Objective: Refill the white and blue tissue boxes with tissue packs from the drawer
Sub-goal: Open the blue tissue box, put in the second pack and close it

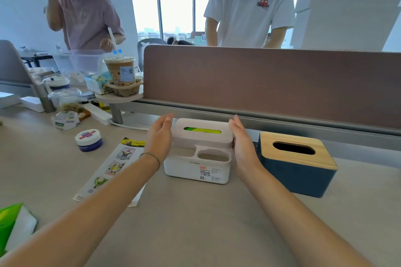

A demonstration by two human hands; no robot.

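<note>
The white tissue box [195,169] stands on the desk in front of the partition, its pale lid [201,137] on top. Green wrapping of a tissue pack [202,130] shows through the lid's slot. My left hand [159,136] is flat beside the lid's left end and my right hand [242,141] is flat at its right end, fingers straight; whether they press the lid I cannot tell. The blue tissue box [297,171] with a wooden lid stands to the right, its slot dark. A second green and white tissue pack [15,223] lies at the near left edge.
A brown partition [271,76] closes the back of the desk. A sticker sheet [112,167], a small jar [89,140], a tape roll [65,120] and a drink cup in a carrier [121,71] sit on the left. Two people stand behind the desks.
</note>
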